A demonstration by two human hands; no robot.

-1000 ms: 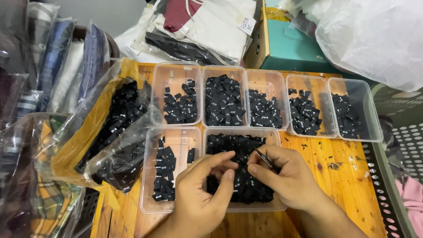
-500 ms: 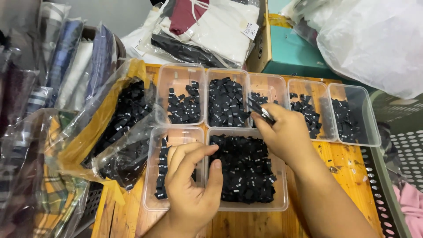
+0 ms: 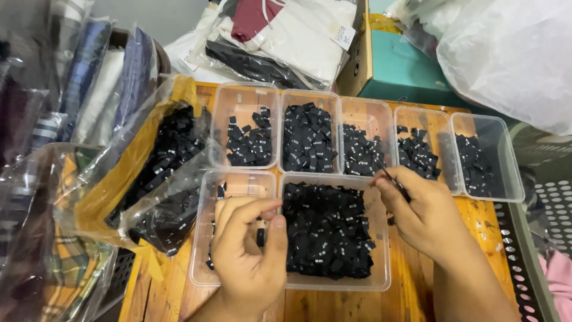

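Observation:
My left hand [image 3: 247, 250] hovers over a small clear tub [image 3: 205, 238] at the front left, pinching a small black fabric label [image 3: 260, 237] between thumb and fingers. My right hand [image 3: 426, 217] grips thin metal tweezers [image 3: 390, 179] whose tips point up over the rim of the big front tub [image 3: 381, 280], which is full of black labels. Whether the tweezers hold a label is too small to tell. Behind stand several clear tubs in a row [image 3: 366, 113], each with black labels inside.
A clear plastic bag of black labels [image 3: 161, 179] lies at the left on the wooden table [image 3: 485, 226]. Bagged folded clothes [image 3: 71, 101] stack at the left and back. A teal box [image 3: 405, 65] and a white plastic bag [image 3: 506, 53] stand at the back right.
My right hand has come back from the back row of tubs to the big front tub's far edge. My left hand has closed its fingers onto a label.

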